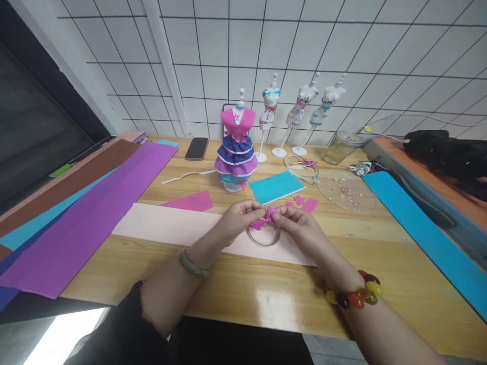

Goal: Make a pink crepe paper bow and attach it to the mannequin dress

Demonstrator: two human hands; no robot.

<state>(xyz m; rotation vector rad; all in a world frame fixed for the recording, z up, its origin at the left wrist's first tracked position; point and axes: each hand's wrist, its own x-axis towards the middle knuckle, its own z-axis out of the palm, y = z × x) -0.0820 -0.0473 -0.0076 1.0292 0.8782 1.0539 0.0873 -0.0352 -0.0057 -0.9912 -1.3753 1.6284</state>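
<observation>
- Black sleeve and bare right forearm seen nearest the camera; bangle worn on left wrist, bead bracelet on right.
- Pink bow held up between both hands, above the pale pink strip laid on the table.
- Bow's left side pinched by thumb and fingers of left hand.
- Right side pinched likewise by right hand.
- Thin ring seen just under bow; whether joined to it cannot be told.
- Blue sheet placed beyond hands, pink scraps near right fingers.
- Doll form in ruffled dress stood upright behind; three white forms lined up to its right.
- Phone left of dress; purple sheet laid over others, far left.
</observation>
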